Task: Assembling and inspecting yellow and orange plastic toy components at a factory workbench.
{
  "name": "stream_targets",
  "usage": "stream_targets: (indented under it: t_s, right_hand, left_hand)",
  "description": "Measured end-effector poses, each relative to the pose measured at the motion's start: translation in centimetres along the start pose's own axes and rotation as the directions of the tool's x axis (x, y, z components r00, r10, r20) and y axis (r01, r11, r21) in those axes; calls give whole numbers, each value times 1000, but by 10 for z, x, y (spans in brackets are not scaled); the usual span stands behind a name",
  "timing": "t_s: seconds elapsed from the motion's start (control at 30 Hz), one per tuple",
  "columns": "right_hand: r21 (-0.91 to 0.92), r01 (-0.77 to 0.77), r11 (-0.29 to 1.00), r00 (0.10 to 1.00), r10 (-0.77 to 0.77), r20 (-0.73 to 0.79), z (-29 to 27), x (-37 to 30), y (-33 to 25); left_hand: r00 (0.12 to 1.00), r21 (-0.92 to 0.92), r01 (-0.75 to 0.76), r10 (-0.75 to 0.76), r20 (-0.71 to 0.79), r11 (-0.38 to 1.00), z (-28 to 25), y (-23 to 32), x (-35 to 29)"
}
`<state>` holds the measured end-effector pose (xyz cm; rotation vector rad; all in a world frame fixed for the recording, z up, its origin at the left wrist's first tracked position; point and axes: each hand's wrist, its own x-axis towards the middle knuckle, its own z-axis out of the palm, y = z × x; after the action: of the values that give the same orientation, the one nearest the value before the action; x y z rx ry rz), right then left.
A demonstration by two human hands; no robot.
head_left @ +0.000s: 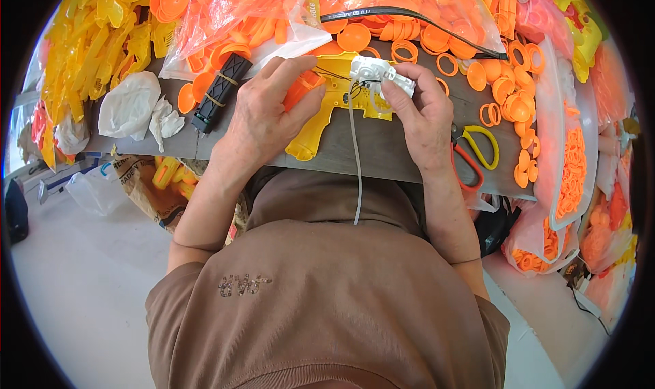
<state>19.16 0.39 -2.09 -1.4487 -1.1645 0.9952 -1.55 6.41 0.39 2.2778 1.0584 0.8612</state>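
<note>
My right hand (424,109) pinches a white plastic mechanism (372,68) between thumb and fingers, above the table. From it hang thin dark wires and a long pale tube (355,150) that drops toward my lap. Under the mechanism lies a yellow toy gun shell half (315,133), its grip pointing at me. At its left, my left hand (263,109) has an orange plastic part (300,89) between thumb and forefinger. Dark wires run from near that part to the mechanism. What lies beneath the left palm is hidden.
Red-and-yellow-handled scissors (474,154) lie right of my right hand. A black ribbed bundle (222,92) with rubber bands sits left, beside crumpled white plastic (129,106). Orange cups and rings (501,89), bagged orange parts and yellow shells (102,41) crowd the table's far side.
</note>
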Motion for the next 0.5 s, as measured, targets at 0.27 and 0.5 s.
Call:
stream_targets:
  t_s: [0.27,0.5]
  right_hand:
    - [-4,4,1000,998,-4,59,9,4,-1]
    - [-65,36,997,995,-30,93,9,6,-7]
  left_hand:
    - [984,-183,125,-146,-105,975,13,-7,-9]
    - [907,-603,216,-386,-167,768,24,-12,-17]
